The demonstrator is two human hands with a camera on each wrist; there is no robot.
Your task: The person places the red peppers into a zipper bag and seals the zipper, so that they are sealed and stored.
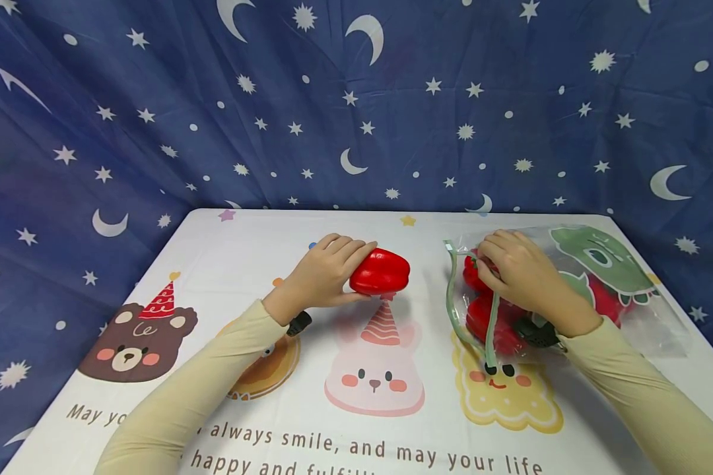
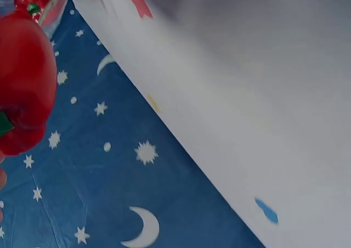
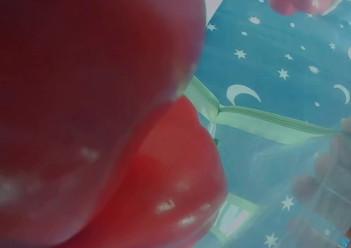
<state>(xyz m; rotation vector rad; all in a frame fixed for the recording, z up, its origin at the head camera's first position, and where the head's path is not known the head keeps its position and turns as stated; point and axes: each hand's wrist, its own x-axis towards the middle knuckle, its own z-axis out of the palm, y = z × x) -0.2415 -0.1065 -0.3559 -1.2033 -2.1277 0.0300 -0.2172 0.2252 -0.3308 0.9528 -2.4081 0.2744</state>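
My left hand (image 1: 327, 274) grips a red bell pepper (image 1: 380, 272) just above the table, left of the bag's mouth. In the left wrist view this bell pepper (image 2: 24, 78) fills the left edge, its green stem end showing. At the right, my right hand (image 1: 519, 274) pinches the upper side of a clear zip bag (image 1: 659, 330) near its opening. The bag has a green zip strip (image 1: 451, 297) and a green cartoon print. Several red peppers (image 1: 481, 316) lie inside. The right wrist view shows fingers (image 3: 329, 171) through the film, beside large red peppers (image 3: 181, 182).
The table (image 1: 255, 257) has a white cover printed with cartoon animals and lettering. Behind it hangs a blue curtain (image 1: 333, 105) with white moons and stars. A dark wrist device (image 1: 299, 323) sits under the left wrist.
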